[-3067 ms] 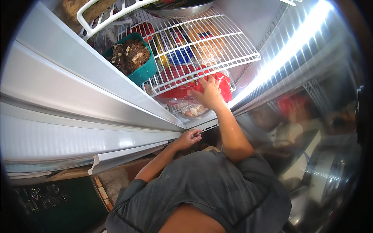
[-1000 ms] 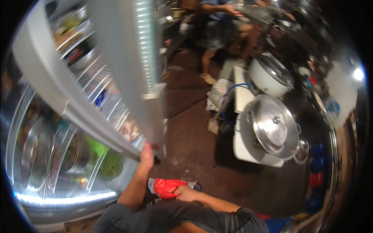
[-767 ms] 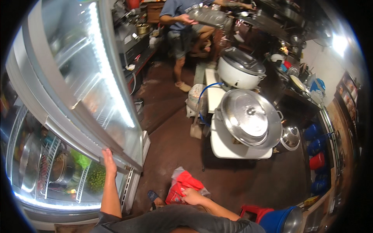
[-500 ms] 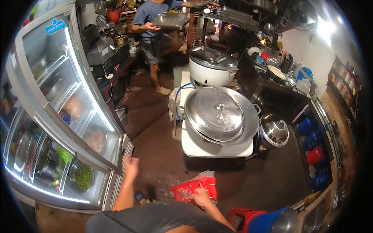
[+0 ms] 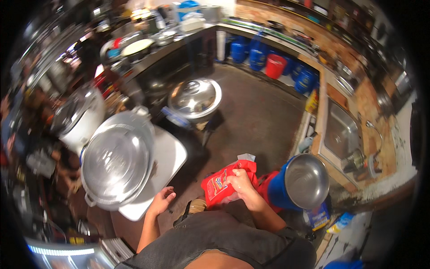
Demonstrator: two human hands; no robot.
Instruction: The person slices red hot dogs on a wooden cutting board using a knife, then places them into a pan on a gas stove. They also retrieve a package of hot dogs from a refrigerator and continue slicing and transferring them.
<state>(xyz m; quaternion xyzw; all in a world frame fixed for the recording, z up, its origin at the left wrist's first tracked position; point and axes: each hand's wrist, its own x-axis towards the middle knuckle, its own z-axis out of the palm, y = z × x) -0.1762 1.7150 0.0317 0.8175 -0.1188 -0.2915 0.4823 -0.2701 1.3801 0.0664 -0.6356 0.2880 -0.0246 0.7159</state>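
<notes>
A red plastic bag with a pale top edge hangs in front of me, gripped near its upper side by my right hand. The contents of the bag are hidden. My left hand holds nothing; its fingers are loosely curled and apart. Closest to it is the front corner of a white table. On that table rests a large metal pan covered by a round shiny lid.
A white pot stands beyond the pan. A domed lid tops a container on the brown floor. At my right are a blue bucket with a metal bowl on it and a sink. Blue containers line the far shelf.
My view has swung to the right, from the lit fridge and another person toward the sink side. The red bag has stayed in my right hand, and my left hand remains free.
</notes>
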